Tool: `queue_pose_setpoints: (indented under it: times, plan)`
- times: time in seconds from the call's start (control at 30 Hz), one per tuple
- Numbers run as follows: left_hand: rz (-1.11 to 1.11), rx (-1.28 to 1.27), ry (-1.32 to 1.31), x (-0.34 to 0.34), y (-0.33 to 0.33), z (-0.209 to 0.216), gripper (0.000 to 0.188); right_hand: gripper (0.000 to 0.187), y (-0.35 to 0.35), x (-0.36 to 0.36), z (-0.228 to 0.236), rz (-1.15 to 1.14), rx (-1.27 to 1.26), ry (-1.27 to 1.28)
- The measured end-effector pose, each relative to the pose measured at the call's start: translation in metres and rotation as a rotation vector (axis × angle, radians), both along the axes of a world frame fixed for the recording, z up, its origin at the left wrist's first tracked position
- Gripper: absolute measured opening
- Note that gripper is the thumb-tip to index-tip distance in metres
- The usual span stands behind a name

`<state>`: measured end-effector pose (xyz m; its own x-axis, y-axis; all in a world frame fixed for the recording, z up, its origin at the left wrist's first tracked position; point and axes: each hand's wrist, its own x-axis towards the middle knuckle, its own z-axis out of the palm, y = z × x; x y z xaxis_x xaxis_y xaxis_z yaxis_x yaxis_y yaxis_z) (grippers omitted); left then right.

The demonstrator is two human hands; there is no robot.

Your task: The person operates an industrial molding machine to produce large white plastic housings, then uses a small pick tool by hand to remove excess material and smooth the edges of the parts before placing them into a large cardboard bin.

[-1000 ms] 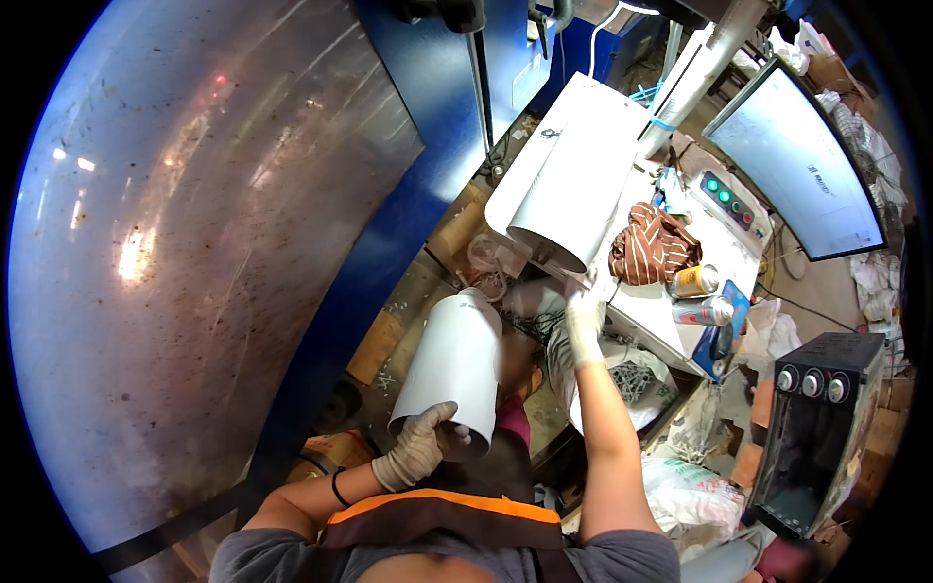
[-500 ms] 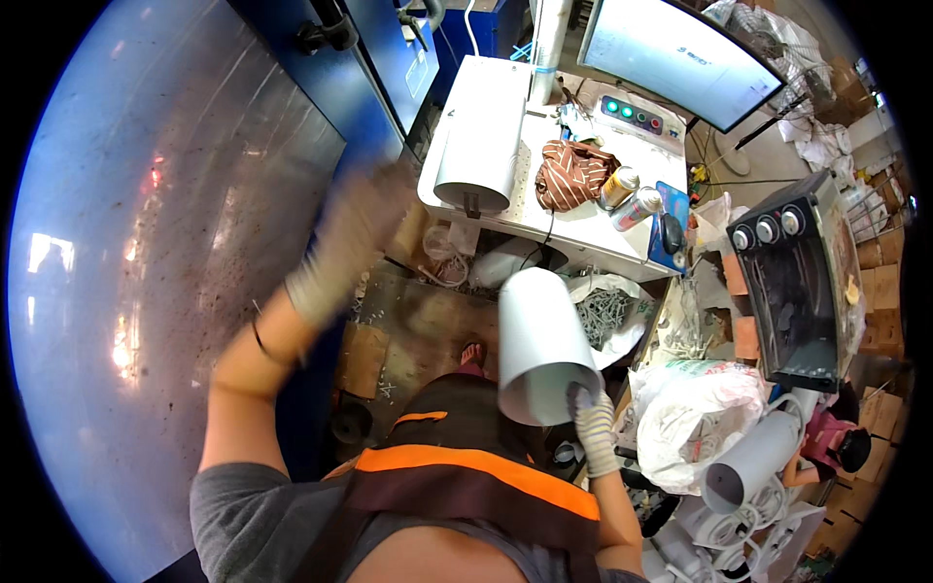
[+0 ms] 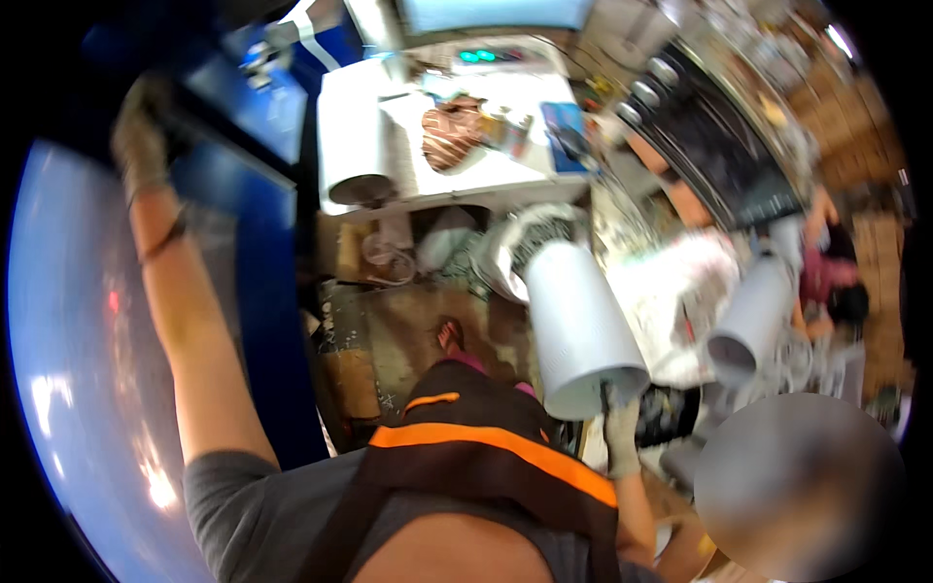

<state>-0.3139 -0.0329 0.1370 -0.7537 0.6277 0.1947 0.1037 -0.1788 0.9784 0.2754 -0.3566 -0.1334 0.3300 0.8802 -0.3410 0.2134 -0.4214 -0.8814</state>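
My right hand (image 3: 620, 432), in a pale glove, grips the lower rim of a white hollow cylinder (image 3: 583, 325) beside my right hip. The cylinder is tilted, its open end toward me. My left hand (image 3: 144, 136), gloved too, is stretched far out at the upper left, up against the blue machine door (image 3: 267, 321). Motion blur and dark shadow hide its fingers, and whether it grips a handle there does not show. A second white cylinder (image 3: 352, 146) lies on the white table (image 3: 418, 194) ahead.
The table also bears a brown striped cloth (image 3: 452, 133), spray cans and a control box with green lights (image 3: 491, 56). At right are a black toaster oven (image 3: 714, 136), a white sack (image 3: 675, 291) and another grey cylinder (image 3: 748, 321). Another person (image 3: 831, 267) is at the far right.
My left hand has swung left and up from beside the table to the blue machine door. The view has turned. My right hand keeps hold of the cylinder.
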Motion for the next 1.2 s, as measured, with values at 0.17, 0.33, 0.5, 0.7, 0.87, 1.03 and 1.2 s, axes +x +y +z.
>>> queue_pose_setpoints:
  times: [0.17,0.33,0.5,0.7,0.87,1.03,1.2]
  plan:
    - [-0.199,0.316,0.509,0.093,-0.046,-0.128,0.049,0.039,-0.029,0.020,0.005,-0.024,0.172,-0.160]
    - [-1.395,-0.351,-0.315,0.322,-0.024,-0.220,0.061,0.038,-0.051,0.039,0.073,0.059,0.346,-0.119]
    - [-1.730,-0.257,-0.268,0.496,-0.089,-0.145,0.051,0.043,-0.152,0.069,0.089,-0.256,0.333,-0.538]
    - [-1.880,0.219,0.445,0.561,-0.186,-0.078,0.057,0.046,-0.393,0.129,0.018,-1.228,-0.277,-0.101]
    - [-1.675,0.408,0.995,0.605,-0.247,-0.098,0.033,0.034,-0.478,0.246,-0.217,-1.592,0.003,0.836]
    - [-1.796,0.317,1.182,0.645,-0.254,-0.139,0.026,0.036,-0.470,0.321,-0.241,-2.119,0.230,0.431]
    - [-1.652,0.365,0.922,0.614,-0.251,-0.133,0.031,0.030,-0.415,0.268,0.028,-2.068,0.939,0.143]
